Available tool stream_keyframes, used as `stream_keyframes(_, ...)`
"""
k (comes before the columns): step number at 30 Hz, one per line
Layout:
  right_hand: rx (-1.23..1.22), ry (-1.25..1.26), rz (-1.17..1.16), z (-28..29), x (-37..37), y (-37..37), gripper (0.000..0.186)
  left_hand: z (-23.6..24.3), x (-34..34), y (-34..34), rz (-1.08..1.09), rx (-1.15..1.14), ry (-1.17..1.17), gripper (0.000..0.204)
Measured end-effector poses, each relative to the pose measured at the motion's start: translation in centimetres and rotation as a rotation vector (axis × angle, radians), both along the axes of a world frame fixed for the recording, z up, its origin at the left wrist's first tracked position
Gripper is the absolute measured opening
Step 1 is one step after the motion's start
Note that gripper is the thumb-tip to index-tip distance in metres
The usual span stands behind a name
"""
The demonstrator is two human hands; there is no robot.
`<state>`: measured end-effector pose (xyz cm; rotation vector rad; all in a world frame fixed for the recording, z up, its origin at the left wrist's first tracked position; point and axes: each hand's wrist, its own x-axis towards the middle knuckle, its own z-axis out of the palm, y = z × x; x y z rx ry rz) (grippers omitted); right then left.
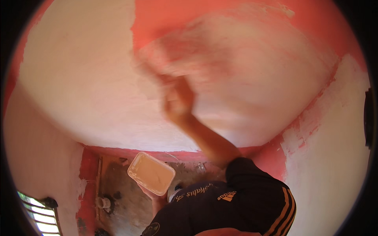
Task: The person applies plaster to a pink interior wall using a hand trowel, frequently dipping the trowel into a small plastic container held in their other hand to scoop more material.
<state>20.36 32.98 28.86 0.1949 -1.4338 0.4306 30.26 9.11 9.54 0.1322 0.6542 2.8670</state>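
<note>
My right hand (179, 96) is raised in front of a broad wall (78, 59), its fingers closed round a motion-blurred tool (149, 70) that looks flat, perhaps a spreader. The wall is mostly coated pale, with pink-red patches along the top and beneath a thin, streaky layer around the tool. Low at centre, my left hand (149, 192) grips a rectangular plastic tray (151, 173) of creamy beige paste from its underside, with most of the fingers hidden by it. Whether the tool touches the wall is unclear through the blur.
Side walls (323, 165) show pale coating over red edges. A barred window (39, 212) is at lower left. On the stained floor (118, 216) lie a small white container (103, 203), a pipe (98, 185) and some debris. A dark object (368, 118) sits at the right rim.
</note>
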Motion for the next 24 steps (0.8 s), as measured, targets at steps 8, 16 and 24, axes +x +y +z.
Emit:
stream_keyframes(8, -0.214, 0.189, -0.605, 5.0, 0.7, 4.0, 0.02, -2.4, -9.5, -10.9, -0.015, 0.014, -0.032, 0.052)
stream_keyframes(16, 0.187, -0.13, -0.181, -3.8, -18.0, -21.9, 0.031, -2.1, -20.0, -21.6, -0.154, 0.083, -0.013, 0.054)
stream_keyframes(24, -0.272, 0.263, -0.849, 2.5, -8.8, -13.0, 0.029, -3.5, -27.5, -31.8, -0.292, 0.054, 0.085, 0.053)
